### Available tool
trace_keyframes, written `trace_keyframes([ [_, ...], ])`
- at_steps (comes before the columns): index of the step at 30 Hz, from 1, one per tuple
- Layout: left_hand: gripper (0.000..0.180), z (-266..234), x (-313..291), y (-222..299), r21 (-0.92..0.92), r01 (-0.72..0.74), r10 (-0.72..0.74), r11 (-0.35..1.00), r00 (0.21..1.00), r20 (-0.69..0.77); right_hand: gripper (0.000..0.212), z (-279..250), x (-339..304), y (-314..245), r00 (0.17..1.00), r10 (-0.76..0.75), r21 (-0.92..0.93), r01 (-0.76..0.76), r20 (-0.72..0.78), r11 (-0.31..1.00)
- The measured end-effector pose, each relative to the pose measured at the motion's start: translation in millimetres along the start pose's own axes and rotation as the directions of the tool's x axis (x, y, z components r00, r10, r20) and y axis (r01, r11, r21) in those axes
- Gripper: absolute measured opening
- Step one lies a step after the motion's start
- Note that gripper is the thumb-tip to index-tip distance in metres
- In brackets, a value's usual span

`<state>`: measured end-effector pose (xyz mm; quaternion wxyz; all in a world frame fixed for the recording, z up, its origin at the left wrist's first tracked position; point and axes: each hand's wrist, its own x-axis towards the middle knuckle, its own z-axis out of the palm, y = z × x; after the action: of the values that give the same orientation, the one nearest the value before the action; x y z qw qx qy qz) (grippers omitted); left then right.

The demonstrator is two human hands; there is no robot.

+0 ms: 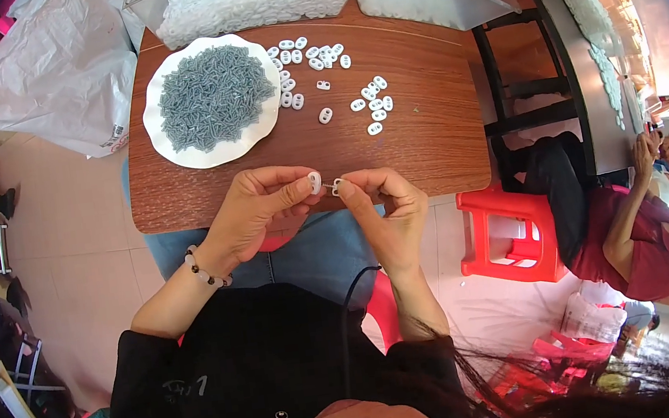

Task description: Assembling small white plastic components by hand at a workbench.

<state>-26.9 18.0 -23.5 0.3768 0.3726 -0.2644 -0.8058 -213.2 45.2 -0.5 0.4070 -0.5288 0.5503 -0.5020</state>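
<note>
Just over the near edge of the brown wooden table (427, 147), my two hands meet. My left hand (263, 205) pinches a small white oval plastic piece with two holes (314, 182) between thumb and fingers. A similar white piece (337, 187) is gripped by my right hand (384, 207). Something thin and greyish shows between the two pieces, too small to make out. On the table, more white two-hole pieces (326, 116) lie scattered singly and in loose groups. A scalloped white plate (169, 150) at the left holds a heap of small grey-blue rods (216, 94).
Along the table's far edge stand a clear bin of white pieces (255, 1) and a second translucent bin (434, 0). White plastic bags (59, 76) hang at the left. A red stool (509, 233) and a seated person in dark red (631, 239) are at the right.
</note>
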Motion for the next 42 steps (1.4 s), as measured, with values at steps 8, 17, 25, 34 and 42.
trace_keyframes([
  [8, 0.023, -0.1, -1.3, 0.4, 0.079, -0.037, 0.038, 0.996, 0.999, -0.012, 0.006, 1.1, 0.6, -0.9, 1.000, 0.026, -0.020, -0.026, 0.000, 0.999],
  [17, 0.022, 1.7, -1.6, -0.6, 0.087, -0.053, 0.055, 0.995, 0.998, -0.026, 0.007, 2.4, 0.6, 2.3, 1.000, 0.012, -0.028, -0.012, 0.003, 1.000],
  [25, 0.021, 1.9, -1.9, 0.8, 0.105, -0.056, 0.059, 0.993, 0.998, -0.030, 0.007, 1.0, 0.8, 2.5, 1.000, -0.001, -0.051, 0.001, 0.007, 0.999],
  [34, 0.022, 1.2, -1.5, 0.0, 0.131, -0.091, 0.097, 0.987, 0.995, -0.038, 0.007, 2.3, 0.8, -0.4, 1.000, 0.028, -0.029, -0.028, 0.012, 0.999],
  [42, 0.020, 3.4, -3.2, -0.4, 0.200, -0.174, 0.186, 0.964, 0.982, -0.042, 0.008, 2.1, -0.7, 1.3, 1.000, -0.019, -0.095, 0.020, 0.012, 0.995],
])
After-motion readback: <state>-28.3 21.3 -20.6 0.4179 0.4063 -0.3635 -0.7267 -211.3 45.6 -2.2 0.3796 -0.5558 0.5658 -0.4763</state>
